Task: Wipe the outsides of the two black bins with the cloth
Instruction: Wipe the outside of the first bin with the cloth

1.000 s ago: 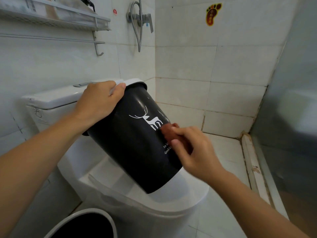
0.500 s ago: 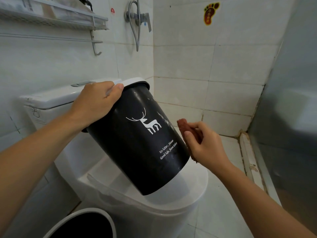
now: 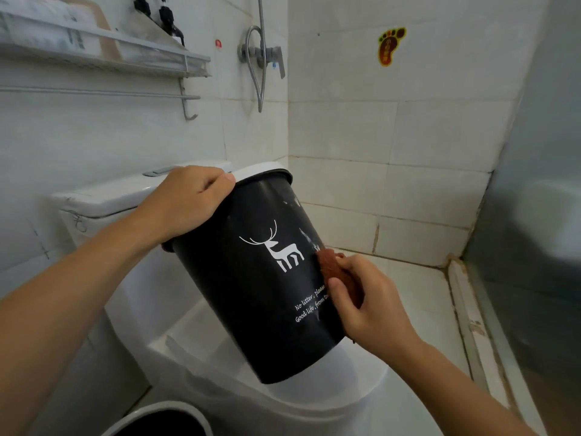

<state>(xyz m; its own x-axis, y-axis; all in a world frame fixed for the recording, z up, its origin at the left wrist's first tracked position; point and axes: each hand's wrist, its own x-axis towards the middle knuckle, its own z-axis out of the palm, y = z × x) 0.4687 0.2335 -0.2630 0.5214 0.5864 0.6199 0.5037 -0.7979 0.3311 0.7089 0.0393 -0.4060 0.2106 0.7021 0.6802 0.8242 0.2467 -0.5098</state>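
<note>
Black bin (image 3: 251, 287) tilted between hands: left hand (image 3: 188, 199) grips rim, right hand (image 3: 367, 306) pinches cloth (image 3: 330, 265) against side.

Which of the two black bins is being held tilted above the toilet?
The black bin with the white deer: the left hand grips its rim. The other bin shows only its rim, at the bottom edge.
</note>
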